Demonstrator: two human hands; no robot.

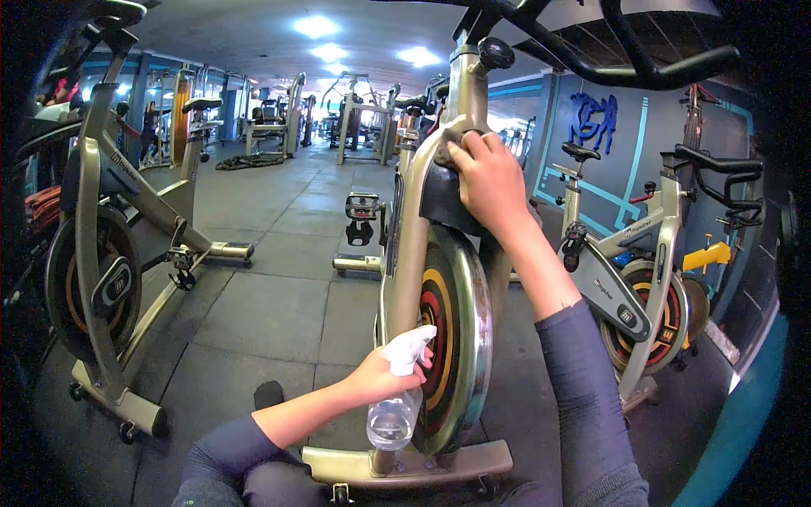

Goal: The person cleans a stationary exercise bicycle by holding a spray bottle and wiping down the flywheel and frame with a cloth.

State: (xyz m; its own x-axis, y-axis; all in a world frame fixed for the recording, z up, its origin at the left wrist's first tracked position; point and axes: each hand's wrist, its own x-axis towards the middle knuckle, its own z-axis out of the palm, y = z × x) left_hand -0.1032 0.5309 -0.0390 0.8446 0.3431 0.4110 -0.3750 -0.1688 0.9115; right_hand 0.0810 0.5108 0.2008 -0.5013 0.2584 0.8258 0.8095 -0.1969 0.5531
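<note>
Right in front of me stands an exercise bike (pixel 410 245), its gold-coloured frame rising to black handlebars (pixel 583 63). Low by its flywheel (pixel 456 338), my left hand (pixel 376 376) is closed around a clear spray bottle (pixel 393 421) with a white trigger head, upright and with some clear liquid inside. Higher up, my right hand (pixel 486 173) is closed over what looks like a dark grey cloth (pixel 445 150), pressed against the frame below the black adjusting knob (pixel 496 53). The palm side of this hand and most of the cloth are hidden.
Another exercise bike (pixel 93 211) is at the left, and one more (pixel 638 279) stands at the right by the wall. The front foot bar (pixel 473 460) crosses the floor close to me. Dark floor tiles (pixel 270 291) lead back to weight machines (pixel 363 122). A distant person (pixel 150 127) stands at the left.
</note>
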